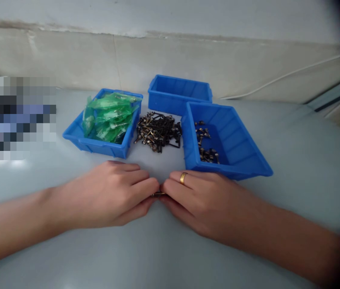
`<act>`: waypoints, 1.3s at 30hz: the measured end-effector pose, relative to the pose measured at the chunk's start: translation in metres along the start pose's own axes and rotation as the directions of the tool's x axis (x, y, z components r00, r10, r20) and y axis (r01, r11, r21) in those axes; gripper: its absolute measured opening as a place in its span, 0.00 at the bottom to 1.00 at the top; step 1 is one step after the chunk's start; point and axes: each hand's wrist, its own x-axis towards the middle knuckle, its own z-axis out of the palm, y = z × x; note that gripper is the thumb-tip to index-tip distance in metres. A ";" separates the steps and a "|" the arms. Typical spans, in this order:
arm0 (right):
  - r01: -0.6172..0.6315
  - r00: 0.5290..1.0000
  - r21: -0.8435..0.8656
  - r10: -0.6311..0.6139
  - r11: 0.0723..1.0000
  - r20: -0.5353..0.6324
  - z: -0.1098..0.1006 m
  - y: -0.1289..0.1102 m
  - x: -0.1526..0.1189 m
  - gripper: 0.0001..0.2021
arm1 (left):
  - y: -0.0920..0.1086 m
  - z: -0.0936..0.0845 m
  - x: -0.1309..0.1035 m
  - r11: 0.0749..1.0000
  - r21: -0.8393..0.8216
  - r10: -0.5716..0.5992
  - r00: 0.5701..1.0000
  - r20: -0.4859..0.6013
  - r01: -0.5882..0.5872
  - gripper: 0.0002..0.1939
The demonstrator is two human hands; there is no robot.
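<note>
Both my hands meet over the table in front of the bins, fingertips almost touching. Between them shows a thin, dark and brass-coloured screw point(158, 194), mostly hidden by my fingers. My left hand point(121, 192) is closed in a pinch on one end of it. Pinching the other end is my right hand point(197, 196), which wears a gold ring point(183, 178). Just beyond the fingers lies a loose pile of black and brass-coloured screws point(158, 130). To the right, a blue bin point(230, 136) has several small metal pieces point(208, 154) in it.
A blue bin point(103, 147) at the left is filled with green plastic bags point(112, 114). Behind the pile stands another blue bin point(179, 98), near the wall point(82, 60). A white cable point(278, 80) runs along the back right. The far left is pixelated.
</note>
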 end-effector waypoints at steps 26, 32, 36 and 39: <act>-0.012 0.998 0.012 0.011 1.000 0.061 0.002 0.000 -0.003 0.05 | 0.001 0.001 0.000 1.000 0.004 0.012 1.000 -0.015 -0.012 0.19; -0.025 0.998 0.016 0.024 1.000 0.061 0.002 0.000 -0.002 0.04 | 0.000 0.001 -0.001 1.000 -0.002 0.002 1.000 -0.010 -0.002 0.19; -0.017 0.998 0.007 0.017 1.000 0.059 0.004 0.001 -0.003 0.04 | 0.000 0.001 -0.001 1.000 -0.008 0.000 1.000 -0.011 -0.001 0.19; -0.018 0.998 0.006 0.017 1.000 0.060 0.005 0.002 -0.003 0.04 | -0.001 0.002 -0.001 1.000 -0.006 0.004 1.000 -0.014 -0.004 0.18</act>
